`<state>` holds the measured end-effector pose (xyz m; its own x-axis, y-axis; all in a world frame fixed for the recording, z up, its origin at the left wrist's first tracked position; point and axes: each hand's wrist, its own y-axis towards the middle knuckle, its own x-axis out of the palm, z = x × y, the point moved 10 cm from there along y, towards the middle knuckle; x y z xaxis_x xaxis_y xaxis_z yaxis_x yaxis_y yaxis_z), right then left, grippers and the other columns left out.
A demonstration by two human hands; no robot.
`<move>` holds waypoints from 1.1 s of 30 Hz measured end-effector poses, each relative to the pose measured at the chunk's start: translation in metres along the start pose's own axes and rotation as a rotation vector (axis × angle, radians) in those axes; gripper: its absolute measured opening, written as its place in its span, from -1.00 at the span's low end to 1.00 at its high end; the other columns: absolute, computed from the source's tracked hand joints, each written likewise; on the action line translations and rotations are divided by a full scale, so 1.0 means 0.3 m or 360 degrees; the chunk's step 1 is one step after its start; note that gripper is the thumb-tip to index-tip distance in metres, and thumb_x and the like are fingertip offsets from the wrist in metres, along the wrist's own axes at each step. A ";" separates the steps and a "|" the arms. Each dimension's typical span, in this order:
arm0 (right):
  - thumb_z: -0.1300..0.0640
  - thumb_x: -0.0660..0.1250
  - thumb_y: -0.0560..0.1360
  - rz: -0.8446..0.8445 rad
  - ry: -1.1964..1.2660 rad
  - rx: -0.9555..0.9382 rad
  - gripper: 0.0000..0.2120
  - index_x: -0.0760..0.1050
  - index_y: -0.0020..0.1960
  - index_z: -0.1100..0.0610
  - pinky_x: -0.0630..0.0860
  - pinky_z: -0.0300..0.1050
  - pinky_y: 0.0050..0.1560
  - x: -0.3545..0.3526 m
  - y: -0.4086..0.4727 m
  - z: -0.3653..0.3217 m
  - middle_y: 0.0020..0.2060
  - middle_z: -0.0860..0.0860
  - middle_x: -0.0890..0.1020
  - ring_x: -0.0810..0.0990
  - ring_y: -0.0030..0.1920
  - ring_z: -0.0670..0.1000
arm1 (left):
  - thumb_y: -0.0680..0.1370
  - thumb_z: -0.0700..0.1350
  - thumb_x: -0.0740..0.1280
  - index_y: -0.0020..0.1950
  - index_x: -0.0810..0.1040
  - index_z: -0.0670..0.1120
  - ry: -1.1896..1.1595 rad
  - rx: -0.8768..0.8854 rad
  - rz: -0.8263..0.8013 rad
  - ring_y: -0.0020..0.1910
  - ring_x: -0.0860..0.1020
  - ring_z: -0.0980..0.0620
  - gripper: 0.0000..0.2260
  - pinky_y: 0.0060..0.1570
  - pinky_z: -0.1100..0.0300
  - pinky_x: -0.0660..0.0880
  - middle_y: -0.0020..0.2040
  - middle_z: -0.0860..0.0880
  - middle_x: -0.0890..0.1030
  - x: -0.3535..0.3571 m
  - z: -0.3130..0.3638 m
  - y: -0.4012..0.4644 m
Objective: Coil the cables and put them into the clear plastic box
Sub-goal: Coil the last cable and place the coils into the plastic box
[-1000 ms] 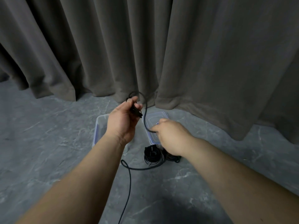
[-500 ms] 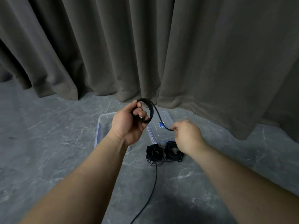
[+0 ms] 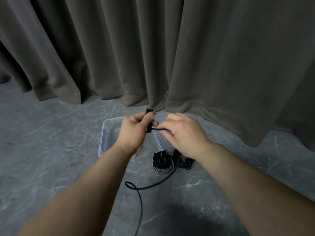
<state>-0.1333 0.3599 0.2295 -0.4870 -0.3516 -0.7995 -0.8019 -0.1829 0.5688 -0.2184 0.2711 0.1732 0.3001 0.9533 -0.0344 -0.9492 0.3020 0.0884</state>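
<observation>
Above the box [image 3: 109, 133], the left hand [image 3: 134, 132] now grips a tighter cable [image 3: 149, 124] coil; the right hand [image 3: 184, 133] pinches the strand closer, coiling advances.

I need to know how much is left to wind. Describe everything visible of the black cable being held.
The black cable is thin, round and matte. Its wound part is a small flattened bundle held upright in the grip of the left hand. The right hand pinches the strand leaving the bundle. Below the hands, the loose tail trails over the grey floor, makes one small loop, and runs out at the bottom edge.
</observation>
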 end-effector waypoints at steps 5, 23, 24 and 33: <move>-0.03 0.28 0.45 0.0345 0.0029 0.0200 -0.76 0.61 -0.21 0.11 0.53 -0.02 -0.33 -0.067 -0.041 0.077 -0.33 0.00 0.59 0.56 -0.29 0.10 | 0.66 -0.17 0.19 -0.03 0.63 -0.27 0.0188 -0.0014 -0.0358 -0.25 0.53 0.06 -0.73 -0.08 0.17 0.46 -0.34 -0.05 0.57 0.082 -0.009 -0.024; 0.23 0.37 0.47 0.0461 0.0819 0.1098 -0.74 0.48 -0.27 -0.11 0.58 0.06 -0.17 -0.014 -0.094 0.299 -0.40 -0.09 0.56 0.56 -0.35 0.00 | 0.66 -0.19 0.09 -0.10 0.52 -0.24 -0.0654 -0.0332 -0.0528 -0.41 0.40 0.06 -0.73 -0.25 0.26 0.41 -0.47 0.00 0.34 0.168 0.047 -0.072; 0.22 0.37 0.47 0.0458 0.0834 0.1094 -0.75 0.50 -0.26 -0.11 0.58 0.06 -0.16 -0.011 -0.096 0.297 -0.39 -0.10 0.57 0.56 -0.35 -0.03 | 0.65 -0.19 0.08 -0.07 0.53 -0.25 -0.0734 -0.0360 -0.0536 -0.40 0.43 0.06 -0.73 -0.22 0.24 0.43 -0.46 0.00 0.36 0.172 0.052 -0.076; 0.23 0.15 0.59 -0.0184 0.0980 0.1159 -0.66 0.42 0.29 -0.07 0.56 -0.05 -0.27 0.168 -0.136 0.231 -0.21 -0.09 0.63 0.48 -0.47 -0.11 | 0.62 -0.20 0.14 0.08 0.55 -0.16 -0.1258 -0.0429 -0.0287 -0.15 0.62 0.08 -0.80 -0.30 0.31 0.57 -0.29 0.00 0.60 0.122 0.050 -0.045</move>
<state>-0.1491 0.4132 0.1528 -0.2902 -0.8258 -0.4835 -0.9530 0.2956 0.0671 -0.1933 0.3019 0.1856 0.3316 0.6452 0.6883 -0.8406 0.5332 -0.0949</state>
